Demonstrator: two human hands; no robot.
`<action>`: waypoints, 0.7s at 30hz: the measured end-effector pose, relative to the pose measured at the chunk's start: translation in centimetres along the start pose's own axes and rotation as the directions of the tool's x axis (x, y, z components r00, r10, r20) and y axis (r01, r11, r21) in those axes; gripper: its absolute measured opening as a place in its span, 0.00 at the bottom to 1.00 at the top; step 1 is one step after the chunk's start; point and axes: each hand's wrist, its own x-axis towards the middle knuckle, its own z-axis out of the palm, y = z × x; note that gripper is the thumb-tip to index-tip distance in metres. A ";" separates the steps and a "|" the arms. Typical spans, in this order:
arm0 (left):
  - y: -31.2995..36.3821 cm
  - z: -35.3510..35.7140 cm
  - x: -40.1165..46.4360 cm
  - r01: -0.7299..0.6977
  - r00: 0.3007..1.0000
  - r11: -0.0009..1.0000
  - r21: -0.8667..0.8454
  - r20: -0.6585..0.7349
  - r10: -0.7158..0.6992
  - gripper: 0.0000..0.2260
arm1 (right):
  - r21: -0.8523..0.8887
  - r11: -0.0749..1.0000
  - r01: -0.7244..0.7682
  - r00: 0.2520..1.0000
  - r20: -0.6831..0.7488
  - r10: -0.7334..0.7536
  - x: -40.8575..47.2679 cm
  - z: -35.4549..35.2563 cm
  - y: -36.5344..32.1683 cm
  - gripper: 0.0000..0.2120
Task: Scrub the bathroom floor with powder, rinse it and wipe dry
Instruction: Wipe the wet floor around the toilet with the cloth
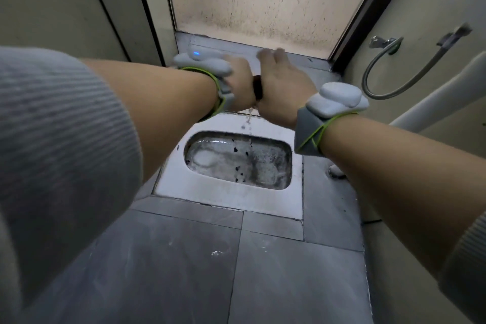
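Both forearms reach forward over the squat toilet pan (238, 162), the hands meeting close together. The left hand (240, 81) curls round a dark, narrow object (258, 88), mostly hidden, so what it is cannot be told. The right hand (282, 87) lies beside it with fingers stretched forward and blurred, thumb near the dark object. Water drips (247, 119) from between the hands toward the pan's white rim. Each wrist carries a smooth grey pod on a green-edged strap. The floor (289, 279) is dark grey matte tile with pale powdery smears; the pan is wet and foamy. A flexible metal hose (378, 81) loops on the right wall. Tiny lettering beside the pan is unreadable.
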 end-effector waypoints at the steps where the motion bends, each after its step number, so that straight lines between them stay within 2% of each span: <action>1: -0.2 -0.1 0.1 -0.010 0.998 0.997 -0.071 0.055 0.014 0.05 | -0.031 0.996 0.082 0.995 -0.054 -0.084 -0.4 0.0 -0.1 0.32; 3: -0.5 -0.3 -0.3 -0.045 0.986 0.988 -0.149 0.154 0.068 0.09 | -0.164 0.959 0.230 0.965 -0.091 -0.247 -1.2 -0.1 -0.3 0.37; 4: -0.6 -0.4 -0.3 -0.042 0.977 0.981 -0.188 0.196 0.080 0.07 | -0.223 0.942 0.251 0.958 -0.086 -0.275 -1.2 -0.2 -0.3 0.37; 6: -0.8 -0.9 -0.8 0.025 0.966 0.948 -0.316 0.251 0.058 0.02 | -0.305 0.930 0.207 0.968 -0.076 -0.240 -1.0 -0.4 -0.3 0.32; 7: -1.0 -1.1 -0.6 0.047 0.967 0.940 -0.338 0.253 0.042 0.04 | -0.326 0.928 0.183 0.972 -0.079 -0.219 -0.8 -0.6 -0.5 0.26; 10: -0.7 -1.1 -0.2 0.042 0.979 0.973 -0.225 0.203 0.005 0.10 | -0.336 0.933 0.129 0.980 -0.099 -0.171 -0.6 -1.0 -0.9 0.04; 11: -0.1 -1.1 -0.2 0.026 0.985 0.992 -0.126 0.170 -0.004 0.10 | -0.348 0.931 0.108 0.986 -0.082 -0.145 -0.5 -1.1 -1.0 0.02; 12: 0.6 -0.9 -0.3 0.017 0.991 1.000 -0.019 0.134 -0.015 0.11 | -0.363 0.928 0.080 0.993 -0.048 -0.104 -0.4 -1.2 -1.0 0.05; 15: 1.6 0.0 -0.3 0.051 0.998 0.976 0.210 0.033 -0.059 0.14 | -0.235 0.972 0.006 0.998 0.055 0.008 -0.2 -0.8 -0.6 0.09; 18: 0.7 0.1 -0.3 -0.091 0.995 0.968 0.235 -0.004 0.095 0.16 | -0.039 0.997 -0.063 0.996 0.066 0.065 -0.4 -0.1 -0.5 0.09; 21: 0.2 -0.5 -1.0 -0.200 0.979 0.941 0.275 0.026 0.200 0.14 | 0.078 0.987 -0.143 0.983 0.124 0.133 -0.7 0.3 -0.7 0.08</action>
